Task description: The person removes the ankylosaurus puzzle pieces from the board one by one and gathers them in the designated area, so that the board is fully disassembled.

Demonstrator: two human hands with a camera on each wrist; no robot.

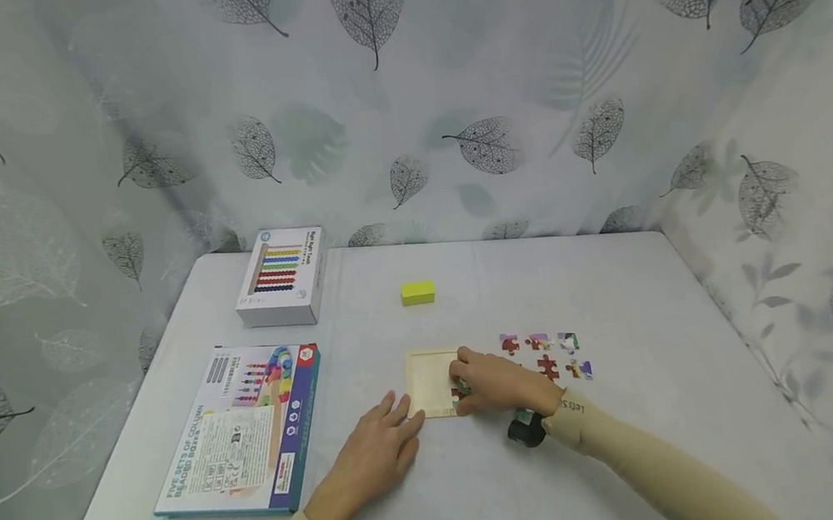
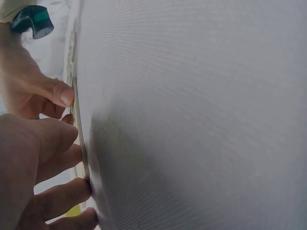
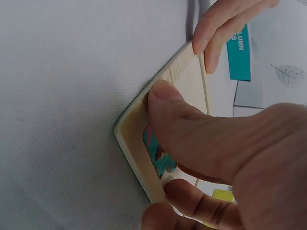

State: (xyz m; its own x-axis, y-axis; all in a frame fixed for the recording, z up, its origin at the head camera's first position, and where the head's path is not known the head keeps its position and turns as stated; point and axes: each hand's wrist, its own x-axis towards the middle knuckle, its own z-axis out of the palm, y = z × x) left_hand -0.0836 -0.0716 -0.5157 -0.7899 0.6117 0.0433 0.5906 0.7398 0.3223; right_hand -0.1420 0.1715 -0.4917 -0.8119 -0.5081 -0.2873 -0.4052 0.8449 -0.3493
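A shallow wooden puzzle tray (image 1: 428,384) lies flat on the table. My left hand (image 1: 376,452) rests at its left side with spread fingers, fingertips touching the frame. My right hand (image 1: 499,379) is over the tray's right part, fingers bent. It holds a colourful jigsaw piece (image 3: 160,155) between thumb and fingers at the tray's near right corner, the thumb lying along the frame. The hand hides part of the piece. In the left wrist view both hands meet the thin edge of the tray (image 2: 82,148).
Several loose jigsaw pieces (image 1: 547,365) lie right of the tray, some behind the right hand. Beyond the tray sits a yellow block (image 1: 417,293). At left are a beaded-box set's flat box (image 1: 241,436) and a white box with coloured bead rows (image 1: 283,277).
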